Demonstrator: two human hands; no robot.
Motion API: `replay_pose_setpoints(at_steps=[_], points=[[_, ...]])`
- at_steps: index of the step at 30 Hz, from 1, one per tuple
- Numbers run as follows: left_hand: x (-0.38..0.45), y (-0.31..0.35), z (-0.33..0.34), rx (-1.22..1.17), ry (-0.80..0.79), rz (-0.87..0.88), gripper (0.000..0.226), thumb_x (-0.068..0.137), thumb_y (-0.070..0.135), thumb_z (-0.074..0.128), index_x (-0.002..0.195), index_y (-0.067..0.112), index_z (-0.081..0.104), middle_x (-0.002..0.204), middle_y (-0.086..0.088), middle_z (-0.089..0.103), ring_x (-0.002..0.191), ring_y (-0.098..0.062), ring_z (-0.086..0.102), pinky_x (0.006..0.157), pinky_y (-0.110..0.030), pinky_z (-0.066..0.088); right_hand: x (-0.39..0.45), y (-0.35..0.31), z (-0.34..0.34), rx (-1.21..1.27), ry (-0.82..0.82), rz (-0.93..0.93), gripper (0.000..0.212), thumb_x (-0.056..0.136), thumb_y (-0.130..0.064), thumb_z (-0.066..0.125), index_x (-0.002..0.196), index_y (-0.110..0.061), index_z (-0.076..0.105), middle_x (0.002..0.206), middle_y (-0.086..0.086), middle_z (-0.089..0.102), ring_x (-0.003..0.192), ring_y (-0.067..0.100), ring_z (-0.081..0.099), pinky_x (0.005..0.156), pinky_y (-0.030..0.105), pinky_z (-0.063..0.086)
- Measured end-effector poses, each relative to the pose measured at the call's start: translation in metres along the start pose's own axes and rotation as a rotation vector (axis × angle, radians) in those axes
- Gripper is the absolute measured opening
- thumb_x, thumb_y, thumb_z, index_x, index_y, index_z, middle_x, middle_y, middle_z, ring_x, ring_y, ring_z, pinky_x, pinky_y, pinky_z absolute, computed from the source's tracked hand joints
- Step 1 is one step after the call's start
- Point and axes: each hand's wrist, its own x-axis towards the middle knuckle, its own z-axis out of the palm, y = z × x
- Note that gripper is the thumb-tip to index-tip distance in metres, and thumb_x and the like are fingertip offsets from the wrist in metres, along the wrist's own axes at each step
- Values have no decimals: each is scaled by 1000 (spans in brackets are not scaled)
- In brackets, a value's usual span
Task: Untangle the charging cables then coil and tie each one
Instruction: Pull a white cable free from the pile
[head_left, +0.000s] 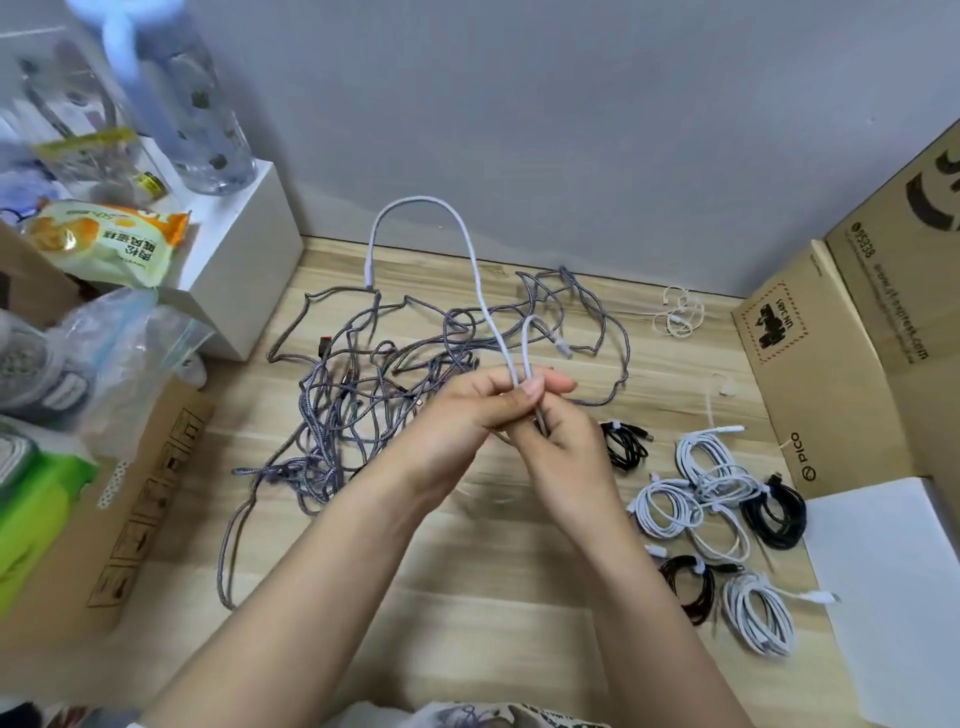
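Both hands meet above a wooden surface (467, 597), the left hand (467, 410) and right hand (566, 447) each with a closed grip on a pale braided cable (480, 291) that loops upward. Behind them lies a tangle of grey cables (353, 405), partly hidden by the hands. Tied black and white coils (717, 499) lie right; the held cable's lower part is hidden in the fingers.
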Motion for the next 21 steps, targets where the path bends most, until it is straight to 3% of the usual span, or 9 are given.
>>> replay_pose_setpoints(at_steps=[2, 4, 7, 9, 12, 15, 16, 18, 21], points=[[-7, 2, -2, 50, 3, 11, 18, 84, 20, 58, 93, 14, 72, 78, 0, 67, 69, -7, 59, 61, -15, 46, -6, 1, -6, 0, -16, 13, 26, 83, -44, 48, 63, -32, 59, 56, -16, 59, 56, -1, 51, 59, 31, 39], [-15, 3, -8, 164, 76, 48, 17, 89, 16, 58, 97, 6, 69, 83, -4, 66, 73, -4, 58, 65, -11, 44, -10, 1, -13, -34, -31, 6, 31, 83, -48, 46, 59, -32, 57, 52, -20, 54, 50, -1, 47, 57, 27, 32], [-23, -2, -21, 453, 342, 249, 12, 81, 16, 66, 91, 21, 68, 84, 3, 70, 77, -6, 60, 69, -14, 46, -14, 0, -22, -83, -36, 6, 45, 81, -61, 43, 59, -24, 55, 47, -11, 47, 46, 3, 39, 54, 30, 29], [-23, -7, -33, 793, 456, 401, 33, 74, 13, 70, 104, 26, 63, 95, 13, 64, 86, -1, 58, 77, -12, 43, -17, -3, -25, -63, -66, 31, 47, 78, -65, 41, 59, -24, 55, 48, -7, 43, 48, 7, 38, 55, 31, 30], [-19, -15, -40, 959, 237, 416, 51, 69, 21, 68, 118, 32, 56, 107, 13, 57, 95, 3, 52, 88, -12, 39, -21, -16, -29, 105, -135, 64, 46, 87, -52, 51, 52, -20, 51, 46, -10, 42, 47, 5, 37, 52, 21, 30], [-14, -33, -41, 839, 67, 228, 20, 78, 30, 60, 93, 43, 59, 94, 11, 66, 91, -3, 58, 87, -26, 44, -26, -28, -35, 275, -142, 88, 43, 93, -30, 48, 54, -11, 45, 39, -13, 36, 37, 0, 31, 43, 8, 25], [-13, -40, -43, 821, 62, 161, 10, 81, 34, 56, 84, 42, 62, 90, 7, 68, 90, -8, 59, 85, -30, 44, -28, -30, -39, 327, -129, 95, 43, 94, -28, 48, 55, -9, 44, 39, -13, 34, 37, -1, 28, 41, 7, 23], [-14, -54, -51, 761, 59, 44, 18, 83, 42, 53, 76, 32, 67, 86, -3, 68, 86, -18, 60, 83, -37, 46, -29, -34, -45, 423, -95, 105, 45, 92, -31, 52, 52, -14, 44, 41, -13, 30, 38, 1, 23, 40, 10, 20], [-18, -68, -56, 578, 5, -35, 8, 90, 29, 58, 89, 22, 62, 92, -2, 66, 91, -13, 60, 87, -35, 46, -30, -35, -53, 526, -61, 171, 45, 83, -39, 47, 43, -20, 45, 39, -8, 25, 38, 5, 18, 39, 15, 15]])
